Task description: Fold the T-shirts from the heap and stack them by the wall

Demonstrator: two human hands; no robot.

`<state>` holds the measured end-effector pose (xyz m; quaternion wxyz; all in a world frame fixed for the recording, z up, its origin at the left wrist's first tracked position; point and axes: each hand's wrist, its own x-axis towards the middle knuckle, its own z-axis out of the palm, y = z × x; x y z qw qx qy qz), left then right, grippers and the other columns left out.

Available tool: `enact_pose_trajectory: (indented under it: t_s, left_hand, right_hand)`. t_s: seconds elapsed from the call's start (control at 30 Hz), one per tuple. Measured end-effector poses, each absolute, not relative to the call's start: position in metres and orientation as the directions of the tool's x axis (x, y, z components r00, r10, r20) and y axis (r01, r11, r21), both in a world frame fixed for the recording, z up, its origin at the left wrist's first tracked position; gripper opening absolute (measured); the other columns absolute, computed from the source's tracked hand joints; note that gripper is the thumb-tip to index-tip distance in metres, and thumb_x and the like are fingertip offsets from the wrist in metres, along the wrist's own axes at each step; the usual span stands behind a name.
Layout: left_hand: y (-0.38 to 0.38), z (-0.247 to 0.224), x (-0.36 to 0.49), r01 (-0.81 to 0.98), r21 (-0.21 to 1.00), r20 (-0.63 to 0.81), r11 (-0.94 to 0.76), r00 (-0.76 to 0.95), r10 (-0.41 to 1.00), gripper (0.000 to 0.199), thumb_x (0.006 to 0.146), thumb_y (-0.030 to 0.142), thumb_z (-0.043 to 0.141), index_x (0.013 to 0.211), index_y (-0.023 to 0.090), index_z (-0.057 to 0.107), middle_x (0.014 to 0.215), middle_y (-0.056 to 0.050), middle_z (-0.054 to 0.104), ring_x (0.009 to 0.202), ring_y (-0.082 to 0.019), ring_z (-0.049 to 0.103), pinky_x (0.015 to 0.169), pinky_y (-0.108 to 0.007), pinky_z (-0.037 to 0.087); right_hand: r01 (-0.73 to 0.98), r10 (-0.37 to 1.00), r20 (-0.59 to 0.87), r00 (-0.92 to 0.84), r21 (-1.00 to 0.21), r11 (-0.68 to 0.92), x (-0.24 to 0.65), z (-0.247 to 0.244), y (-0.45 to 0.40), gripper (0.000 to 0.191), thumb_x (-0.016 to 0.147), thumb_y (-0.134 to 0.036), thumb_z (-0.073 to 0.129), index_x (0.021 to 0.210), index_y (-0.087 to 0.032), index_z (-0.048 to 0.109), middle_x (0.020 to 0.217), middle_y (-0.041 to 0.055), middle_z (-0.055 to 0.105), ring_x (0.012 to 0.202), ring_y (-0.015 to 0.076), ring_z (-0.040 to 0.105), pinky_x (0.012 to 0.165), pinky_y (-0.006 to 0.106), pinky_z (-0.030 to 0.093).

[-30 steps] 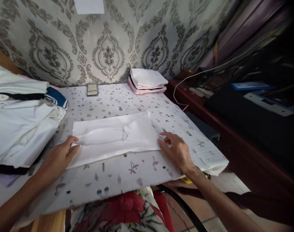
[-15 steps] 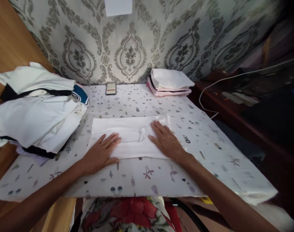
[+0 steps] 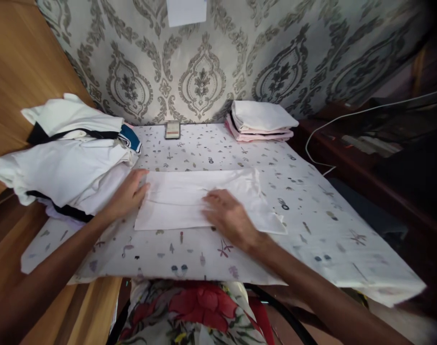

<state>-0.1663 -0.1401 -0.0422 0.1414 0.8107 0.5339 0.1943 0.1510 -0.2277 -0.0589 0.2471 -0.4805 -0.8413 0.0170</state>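
Observation:
A white cloth [image 3: 175, 206], folded into a long flat rectangle, lies on the patterned table cover. At its left end is my left hand [image 3: 130, 194], fingertips near the far left corner; whether it pinches the edge is not clear. Over the middle of the cloth, my right hand [image 3: 227, 215] is blurred by motion, its fingers bent toward the left. Small wrinkles show at the cloth's right end.
A loose heap of white clothes [image 3: 71, 167] sits at the left. Folded clothes [image 3: 261, 117] are stacked at the back right. A small framed card [image 3: 172, 130] lies near the wall. A white cable [image 3: 308, 139] hangs at the right.
My left hand has moved off the cloth's middle to its left end. My right hand has shifted left and bent its fingers. The opening in the cloth's middle no longer shows. The view has shifted slightly.

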Motion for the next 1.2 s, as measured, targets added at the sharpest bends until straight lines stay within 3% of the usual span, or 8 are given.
enact_pose_trajectory:
  t_s: [0.13,0.23,0.4,0.57,0.7,0.9,1.03,1.2]
  left_hand:
    - [-0.087,-0.042,-0.156,0.914,0.359,0.080,-0.186,0.169,0.982,0.046,0.083,0.033,0.050,0.123,0.010,0.055,0.118,-0.018,0.063,0.111,-0.030,0.061,0.097,-0.043,0.049]
    - [-0.067,-0.048,-0.152,0.939,0.316,0.034,-0.139,0.135,0.990,0.033,0.077,0.037,0.057,0.103,0.017,0.060,0.095,-0.010,0.066,0.098,-0.029,0.063,0.085,-0.036,0.048]
    - [-0.058,-0.046,-0.157,0.900,0.431,-0.092,-0.069,0.120,0.989,0.020,0.064,0.039,0.062,0.070,0.022,0.054,0.062,0.002,0.055,0.066,-0.021,0.055,0.060,-0.028,0.037]
    - [-0.059,-0.037,-0.153,0.800,0.598,-0.091,-0.046,0.125,0.988,0.017,0.058,0.035,0.058,0.065,0.022,0.049,0.052,0.005,0.046,0.053,-0.015,0.045,0.051,-0.024,0.030]
    - [-0.065,-0.029,-0.140,0.665,0.745,-0.118,0.055,0.049,0.992,0.024,0.056,0.036,0.059,0.073,0.022,0.049,0.055,0.007,0.047,0.050,-0.014,0.046,0.048,-0.023,0.031]
    - [-0.075,-0.005,-0.103,0.471,0.881,-0.033,-0.044,0.153,0.988,0.049,0.056,0.037,0.066,0.102,0.023,0.053,0.067,0.006,0.055,0.052,-0.013,0.051,0.044,-0.021,0.036]
    - [-0.082,0.008,-0.063,0.456,0.883,-0.028,-0.107,0.278,0.960,0.046,0.063,0.030,0.066,0.108,0.023,0.059,0.062,0.008,0.044,0.047,-0.010,0.045,0.042,-0.019,0.035]
    - [-0.079,0.008,-0.011,0.411,0.909,-0.113,-0.072,0.409,0.906,0.028,0.071,0.024,0.070,0.097,0.018,0.064,0.060,0.007,0.046,0.043,-0.008,0.047,0.042,-0.020,0.037]
  right_hand:
    - [0.628,0.653,0.222,-0.724,-0.180,0.757,0.063,-0.045,-0.239,0.022,0.098,-0.033,0.056,0.106,-0.014,0.064,0.104,0.0133,0.066,0.099,0.0264,0.062,0.073,0.037,0.058]
    - [0.632,0.645,0.191,-0.740,-0.131,0.764,0.022,-0.049,-0.236,0.019,0.098,-0.027,0.052,0.107,-0.012,0.060,0.103,0.0144,0.066,0.095,0.0275,0.063,0.069,0.039,0.056]
    - [0.653,0.660,0.181,-0.729,-0.102,0.750,0.009,-0.052,-0.226,0.019,0.089,-0.005,0.051,0.105,-0.010,0.060,0.096,0.0154,0.069,0.091,0.0264,0.067,0.068,0.037,0.054]
    - [0.731,0.776,0.088,-0.624,-0.283,0.620,0.017,-0.033,-0.223,0.023,0.090,-0.011,0.050,0.110,-0.012,0.059,0.099,0.0122,0.073,0.084,0.0255,0.070,0.063,0.035,0.051]
    - [0.730,0.907,0.103,-0.407,-0.560,0.392,0.035,-0.023,-0.225,0.013,0.088,-0.017,0.051,0.096,-0.020,0.061,0.088,0.0052,0.073,0.076,0.0214,0.067,0.065,0.031,0.045]
    - [0.185,0.990,0.041,-0.133,-0.981,0.066,0.079,-0.033,-0.237,0.009,0.075,-0.014,0.055,0.076,-0.022,0.053,0.066,-0.0036,0.066,0.065,0.0142,0.064,0.059,0.022,0.044]
    - [-0.149,0.987,-0.128,-0.101,-0.979,-0.143,0.103,-0.045,-0.250,0.009,0.073,-0.019,0.057,0.082,-0.022,0.055,0.064,-0.0027,0.069,0.060,0.0144,0.065,0.057,0.022,0.048]
    - [-0.287,0.982,-0.188,-0.008,-0.940,-0.182,0.123,-0.048,-0.265,0.014,0.070,-0.025,0.063,0.082,-0.021,0.057,0.067,-0.0027,0.069,0.067,0.0177,0.070,0.060,0.026,0.052]
